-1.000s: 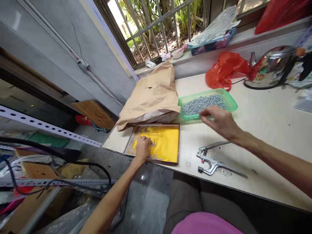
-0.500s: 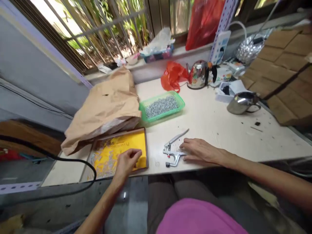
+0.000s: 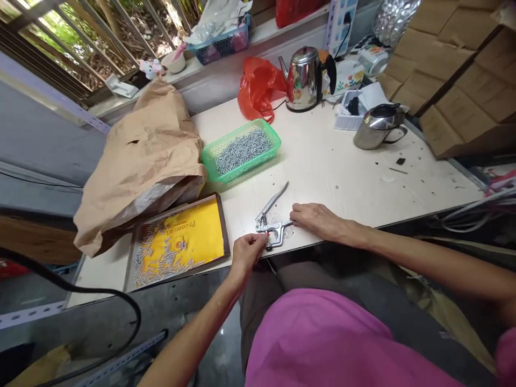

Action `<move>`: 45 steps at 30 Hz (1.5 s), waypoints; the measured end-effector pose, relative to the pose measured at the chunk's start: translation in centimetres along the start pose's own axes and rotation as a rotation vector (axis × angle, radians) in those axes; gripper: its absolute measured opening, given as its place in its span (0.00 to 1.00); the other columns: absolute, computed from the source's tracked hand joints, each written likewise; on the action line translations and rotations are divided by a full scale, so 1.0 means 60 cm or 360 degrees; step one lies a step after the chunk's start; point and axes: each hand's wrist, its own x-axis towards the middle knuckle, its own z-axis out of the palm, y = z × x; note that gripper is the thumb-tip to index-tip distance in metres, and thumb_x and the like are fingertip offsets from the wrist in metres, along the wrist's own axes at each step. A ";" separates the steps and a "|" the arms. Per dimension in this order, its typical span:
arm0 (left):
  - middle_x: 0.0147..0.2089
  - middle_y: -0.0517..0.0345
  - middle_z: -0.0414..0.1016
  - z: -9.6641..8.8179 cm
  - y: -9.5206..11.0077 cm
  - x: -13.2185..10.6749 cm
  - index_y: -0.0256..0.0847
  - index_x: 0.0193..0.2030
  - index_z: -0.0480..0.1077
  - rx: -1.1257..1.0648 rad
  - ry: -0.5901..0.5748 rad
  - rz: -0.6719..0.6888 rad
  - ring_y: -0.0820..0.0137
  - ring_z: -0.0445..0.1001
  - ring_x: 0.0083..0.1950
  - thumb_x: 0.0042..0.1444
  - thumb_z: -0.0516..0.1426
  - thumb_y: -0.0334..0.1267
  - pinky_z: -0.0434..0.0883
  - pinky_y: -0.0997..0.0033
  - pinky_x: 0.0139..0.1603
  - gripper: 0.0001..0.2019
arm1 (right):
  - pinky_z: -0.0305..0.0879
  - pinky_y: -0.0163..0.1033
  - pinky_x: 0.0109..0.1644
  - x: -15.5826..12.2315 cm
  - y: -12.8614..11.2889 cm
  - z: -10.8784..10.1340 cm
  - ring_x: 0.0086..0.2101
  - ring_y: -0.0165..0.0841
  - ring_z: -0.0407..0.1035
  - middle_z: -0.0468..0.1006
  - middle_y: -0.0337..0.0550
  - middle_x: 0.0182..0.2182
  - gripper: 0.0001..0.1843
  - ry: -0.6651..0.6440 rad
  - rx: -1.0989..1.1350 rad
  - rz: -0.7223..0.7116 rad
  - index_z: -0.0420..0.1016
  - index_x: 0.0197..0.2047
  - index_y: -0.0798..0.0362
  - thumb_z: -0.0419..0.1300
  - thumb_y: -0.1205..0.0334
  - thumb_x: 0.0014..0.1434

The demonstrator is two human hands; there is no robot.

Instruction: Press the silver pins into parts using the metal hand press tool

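Observation:
Snap-fastener-style hand pliers [image 3: 277,226] lie near the table's front edge, their curved upper handle lifted apart from the lower part. My right hand [image 3: 316,219] rests on the table with its fingers closed on the lower handle's end. At the jaws, my left hand [image 3: 246,251] pinches thumb and forefinger together; whatever is between them is too small to make out. Left of that hand lies a shallow tray with a brown rim [image 3: 221,223] and a yellow bottom, strewn with small metal pins [image 3: 167,258]. Behind it stands a green basket [image 3: 275,149] full of similar metal pieces [image 3: 244,152].
A large brown paper bag [image 3: 137,156] leans at the left behind the tray. At the back are a red plastic bag [image 3: 258,88], a steel kettle [image 3: 303,80] and a white box [image 3: 342,119]. Right of these stand a metal jug [image 3: 373,129] and cardboard [image 3: 463,80].
My left hand has moved right, from above the yellow tray to the pliers' jaws. My right hand stays at the pliers' handle. The camera view has tilted downward.

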 end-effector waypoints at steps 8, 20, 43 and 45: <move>0.13 0.69 0.57 -0.001 0.008 0.001 0.35 0.27 0.70 0.0148 -0.0055 -0.0055 0.81 0.50 0.14 0.45 0.61 0.51 0.47 0.78 0.16 0.17 | 0.50 0.36 0.32 -0.003 0.003 0.011 0.32 0.30 0.63 0.71 0.45 0.36 0.11 0.0058 0.0028 -0.0033 0.71 0.37 0.55 0.49 0.65 0.67; 0.14 0.68 0.59 -0.005 0.006 0.002 0.36 0.25 0.70 0.0239 -0.0189 -0.0162 0.82 0.52 0.14 0.42 0.62 0.53 0.47 0.79 0.15 0.19 | 0.44 0.65 0.61 0.078 0.039 -0.038 0.62 0.58 0.46 0.60 0.61 0.61 0.55 -0.0043 -0.0093 -0.0267 0.55 0.66 0.58 0.70 0.41 0.41; 0.52 0.44 0.70 0.045 0.079 0.067 0.36 0.60 0.60 0.1925 -0.0177 0.1337 0.56 0.68 0.51 0.51 0.64 0.44 0.69 0.58 0.50 0.32 | 0.60 0.49 0.51 0.009 0.001 -0.050 0.49 0.46 0.63 0.70 0.59 0.49 0.30 0.0000 -0.0057 0.0023 0.67 0.54 0.62 0.67 0.53 0.53; 0.49 0.44 0.70 0.049 0.085 0.068 0.36 0.57 0.64 0.2011 -0.0196 0.1293 0.56 0.68 0.50 0.52 0.62 0.43 0.69 0.58 0.48 0.27 | 0.60 0.45 0.48 0.011 0.003 -0.049 0.47 0.44 0.64 0.72 0.56 0.45 0.22 -0.0043 -0.0075 0.0013 0.71 0.48 0.61 0.66 0.56 0.55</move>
